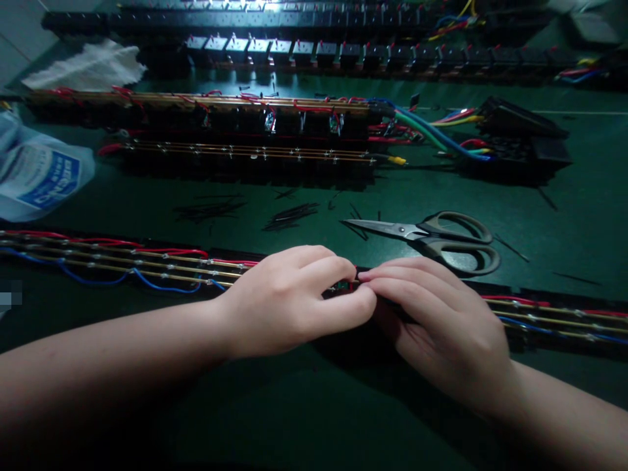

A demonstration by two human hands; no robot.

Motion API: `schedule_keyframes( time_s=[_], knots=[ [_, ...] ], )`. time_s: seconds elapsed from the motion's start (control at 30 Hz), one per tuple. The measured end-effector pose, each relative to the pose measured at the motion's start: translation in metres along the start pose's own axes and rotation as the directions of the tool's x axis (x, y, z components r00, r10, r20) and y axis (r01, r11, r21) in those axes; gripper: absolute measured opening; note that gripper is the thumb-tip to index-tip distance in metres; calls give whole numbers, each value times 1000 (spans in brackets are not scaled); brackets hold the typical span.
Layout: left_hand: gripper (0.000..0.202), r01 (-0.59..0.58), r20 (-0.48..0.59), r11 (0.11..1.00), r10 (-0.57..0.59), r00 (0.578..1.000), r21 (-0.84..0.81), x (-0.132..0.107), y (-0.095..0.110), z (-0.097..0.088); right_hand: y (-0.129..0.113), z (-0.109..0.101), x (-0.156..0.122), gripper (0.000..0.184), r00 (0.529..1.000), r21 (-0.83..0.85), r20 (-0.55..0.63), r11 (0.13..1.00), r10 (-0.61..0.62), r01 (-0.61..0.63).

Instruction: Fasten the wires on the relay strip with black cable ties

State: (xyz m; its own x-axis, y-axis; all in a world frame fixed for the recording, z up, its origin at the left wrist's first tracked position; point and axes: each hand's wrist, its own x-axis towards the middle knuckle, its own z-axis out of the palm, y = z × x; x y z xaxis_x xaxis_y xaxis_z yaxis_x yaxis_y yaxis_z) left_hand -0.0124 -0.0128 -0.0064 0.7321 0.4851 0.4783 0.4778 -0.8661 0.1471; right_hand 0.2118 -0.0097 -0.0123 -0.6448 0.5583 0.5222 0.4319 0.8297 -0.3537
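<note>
A long black strip (167, 267) lies across the table in front of me, with brass bars and red and blue wires along it. My left hand (294, 297) reaches over its middle, thumb and forefinger curled together close to a red wire end and a small green part (342, 286). My right hand (441, 320) meets it there from the right, fingers pressed together and thumb mostly hidden. What the fingertips grip is too small and covered to tell. Just beyond my right hand lie scissors (401, 229) with dark handles, blades slightly apart.
Thin black pieces (294, 214) lie scattered on the green table (564, 222). Behind are other wired strips (235, 154), a black box (527, 140) with coloured cables, and rows of black modules (373, 55). A plastic bag (44, 170) and white cloth (88, 65) are at left.
</note>
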Motion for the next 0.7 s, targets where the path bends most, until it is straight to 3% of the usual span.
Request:
schedule_keyframes(
  time_s=[0.7],
  knots=[
    [16, 58, 14, 998, -58, 998, -19, 4, 1, 1, 2, 0, -2, 21, 1000, -4, 15, 1000, -14, 14]
  ],
)
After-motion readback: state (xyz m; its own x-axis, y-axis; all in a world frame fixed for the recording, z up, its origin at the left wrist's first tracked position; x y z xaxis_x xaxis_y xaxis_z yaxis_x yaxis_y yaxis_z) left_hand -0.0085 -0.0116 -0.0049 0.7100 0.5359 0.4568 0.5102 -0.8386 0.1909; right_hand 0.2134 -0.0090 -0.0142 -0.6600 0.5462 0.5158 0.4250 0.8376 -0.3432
